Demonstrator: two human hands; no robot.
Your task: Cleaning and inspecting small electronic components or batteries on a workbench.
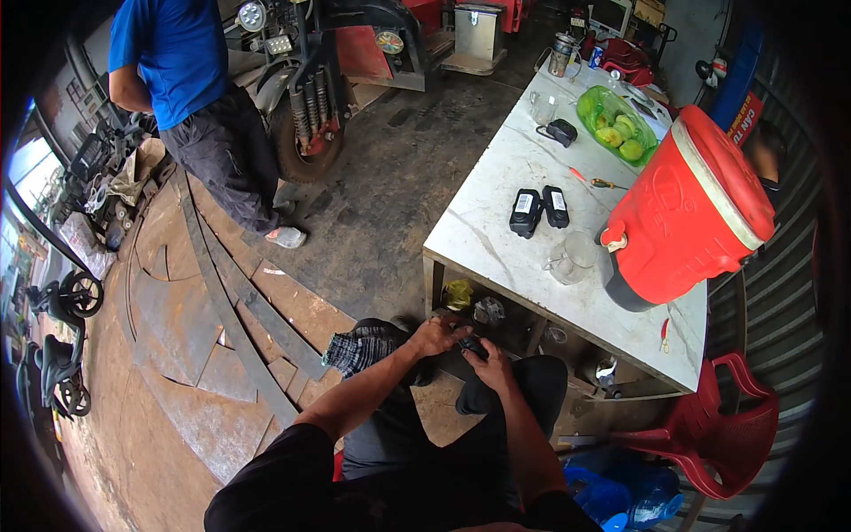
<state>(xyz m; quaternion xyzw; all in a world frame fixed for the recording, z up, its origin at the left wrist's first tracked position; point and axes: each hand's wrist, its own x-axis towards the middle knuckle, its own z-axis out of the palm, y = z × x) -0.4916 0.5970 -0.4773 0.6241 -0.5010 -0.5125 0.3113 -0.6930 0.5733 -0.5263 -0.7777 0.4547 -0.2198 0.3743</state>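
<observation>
In front of my knees, my left hand [437, 336] and my right hand [493, 365] come together around a small black object [475, 347]. Its kind is hard to make out, since fingers cover much of it. The fingers of both hands are curled on it. Over my left thigh lies a grey knitted glove [362, 348]. On the white marble-patterned table [479, 213], ahead and to the right, two black blocky devices with white labels, one [525, 213] and another [556, 207], rest side by side.
A large red drink cooler [683, 213], a glass mug [572, 257], a screwdriver [608, 184] and a green basket [589, 106] of fruit stand or lie on the table. A red plastic chair [709, 426] is at right. A person in blue [182, 66] stands beside a three-wheeled vehicle [310, 97]. Metal sheets [195, 417] cover the left floor.
</observation>
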